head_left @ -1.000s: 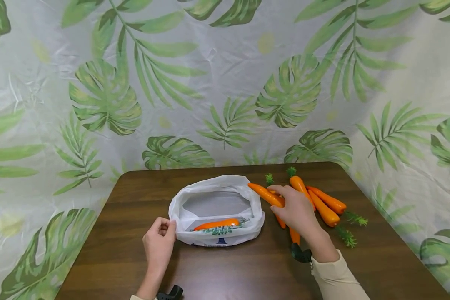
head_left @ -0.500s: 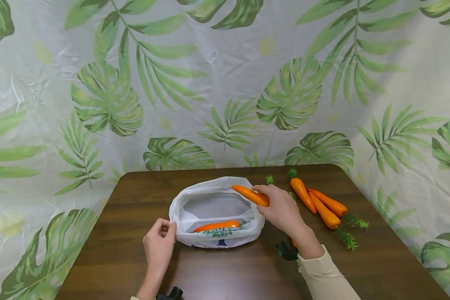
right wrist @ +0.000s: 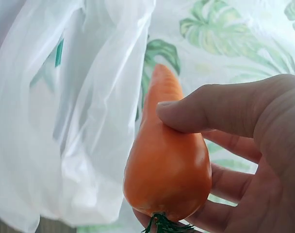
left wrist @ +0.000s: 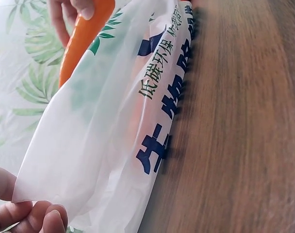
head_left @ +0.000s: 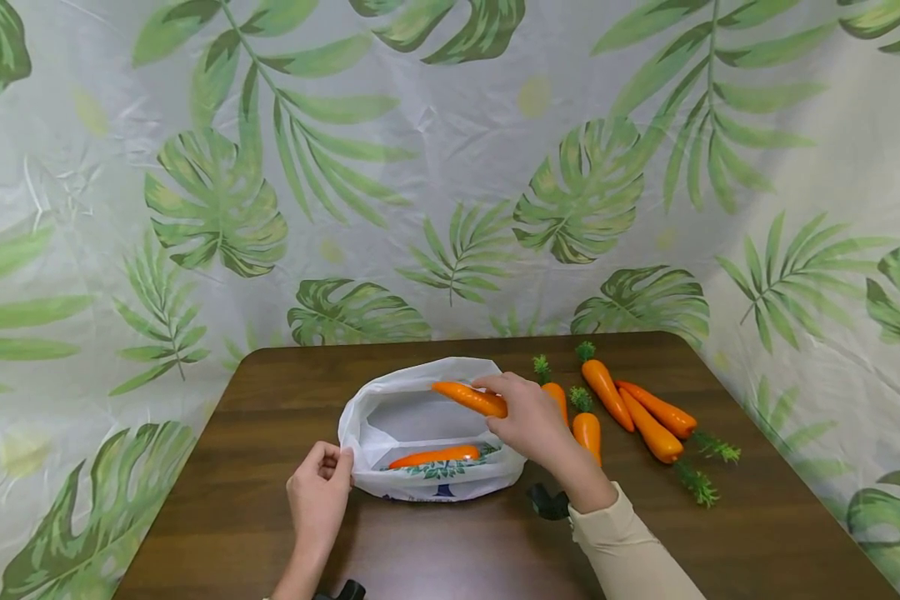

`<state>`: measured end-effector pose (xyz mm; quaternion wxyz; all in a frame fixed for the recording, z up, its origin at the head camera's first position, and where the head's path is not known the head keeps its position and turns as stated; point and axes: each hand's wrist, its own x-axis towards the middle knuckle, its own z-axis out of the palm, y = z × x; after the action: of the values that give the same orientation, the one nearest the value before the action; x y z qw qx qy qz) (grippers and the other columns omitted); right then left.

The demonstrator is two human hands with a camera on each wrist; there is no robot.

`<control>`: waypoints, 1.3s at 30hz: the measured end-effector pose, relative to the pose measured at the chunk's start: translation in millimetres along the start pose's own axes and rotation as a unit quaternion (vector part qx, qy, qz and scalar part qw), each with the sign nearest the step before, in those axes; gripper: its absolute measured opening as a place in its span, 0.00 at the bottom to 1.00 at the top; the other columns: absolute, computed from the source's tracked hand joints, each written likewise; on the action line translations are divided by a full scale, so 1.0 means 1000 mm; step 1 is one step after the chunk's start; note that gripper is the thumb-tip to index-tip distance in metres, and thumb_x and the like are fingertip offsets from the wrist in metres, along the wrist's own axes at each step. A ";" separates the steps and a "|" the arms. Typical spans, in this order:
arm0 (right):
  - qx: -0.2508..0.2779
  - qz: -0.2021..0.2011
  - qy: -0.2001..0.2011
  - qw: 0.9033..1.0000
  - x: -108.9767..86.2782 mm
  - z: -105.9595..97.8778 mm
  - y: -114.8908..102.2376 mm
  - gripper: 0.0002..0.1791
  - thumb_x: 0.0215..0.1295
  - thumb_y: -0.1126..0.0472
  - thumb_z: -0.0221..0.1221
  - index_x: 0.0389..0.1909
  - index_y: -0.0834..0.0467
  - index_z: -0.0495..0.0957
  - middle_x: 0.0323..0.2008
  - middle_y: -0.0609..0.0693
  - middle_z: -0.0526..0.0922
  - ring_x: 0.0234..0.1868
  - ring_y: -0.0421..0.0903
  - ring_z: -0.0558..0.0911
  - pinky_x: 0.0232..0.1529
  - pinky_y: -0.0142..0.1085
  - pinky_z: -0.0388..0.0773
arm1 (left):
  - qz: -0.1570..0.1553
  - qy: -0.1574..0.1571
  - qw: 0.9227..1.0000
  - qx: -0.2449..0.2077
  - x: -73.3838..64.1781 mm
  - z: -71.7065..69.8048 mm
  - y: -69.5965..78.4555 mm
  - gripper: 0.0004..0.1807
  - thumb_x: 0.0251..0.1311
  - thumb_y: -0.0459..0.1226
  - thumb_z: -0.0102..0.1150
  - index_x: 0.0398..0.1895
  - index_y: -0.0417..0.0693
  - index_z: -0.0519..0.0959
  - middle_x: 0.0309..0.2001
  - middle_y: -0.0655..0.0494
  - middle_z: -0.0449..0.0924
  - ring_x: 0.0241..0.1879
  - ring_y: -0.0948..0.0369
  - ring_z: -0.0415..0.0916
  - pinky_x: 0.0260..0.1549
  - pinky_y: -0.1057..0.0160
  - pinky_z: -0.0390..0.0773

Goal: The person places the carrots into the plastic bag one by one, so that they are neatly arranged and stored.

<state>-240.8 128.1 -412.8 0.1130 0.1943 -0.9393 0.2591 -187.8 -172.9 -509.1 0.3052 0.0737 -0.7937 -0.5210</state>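
Note:
A white plastic bag (head_left: 356, 417) with green leaves and dark blue lettering lies with its mouth spread on the table. My left hand (head_left: 318, 492) pinches the bag's left rim between thumb and fingers, as the left wrist view also shows. One carrot (head_left: 435, 456) lies inside, near the front wall. My right hand (head_left: 528, 421) grips another carrot (right wrist: 167, 160) by its thick end, thumb on top and fingers beneath. That carrot's tip points left over the bag's opening. In the right wrist view its green top shows at the bottom.
Right of the bag, several carrots with green tops lie on the brown wooden table (head_left: 270, 417); one carrot (head_left: 606, 392) is near the back edge and another carrot (head_left: 587, 433) beside my right wrist. A leaf-patterned sheet (head_left: 450, 167) hangs behind.
My right hand has carried its carrot leftward from beside the other carrots to over the bag's opening. The left hand still holds the rim in the same place.

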 end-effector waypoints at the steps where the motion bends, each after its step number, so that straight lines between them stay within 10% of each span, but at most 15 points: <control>1: 0.001 -0.005 -0.004 1.000 0.001 0.002 -0.002 0.28 0.55 0.66 0.70 0.58 0.45 0.82 0.47 0.44 0.82 0.36 0.42 0.79 0.34 0.37 0.76 | 0.000 0.000 1.000 0.000 0.000 0.000 0.000 0.11 0.60 0.33 0.68 0.23 0.52 0.78 0.16 0.61 0.77 0.16 0.62 0.77 0.18 0.70 0.73; 39: 0.000 -0.109 -0.173 0.979 0.038 0.073 -0.011 0.22 0.59 0.67 0.67 0.55 0.50 0.83 0.49 0.44 0.85 0.47 0.45 0.81 0.50 0.40 0.78 | -0.010 -0.007 1.000 0.005 0.000 -0.001 -0.001 0.11 0.61 0.33 0.67 0.23 0.52 0.78 0.16 0.60 0.77 0.15 0.64 0.77 0.16 0.69 0.73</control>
<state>-279.0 69.1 -457.3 -0.0241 0.3371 -0.9180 0.2074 -187.2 -174.5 -509.4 0.2938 0.0795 -0.7977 -0.5207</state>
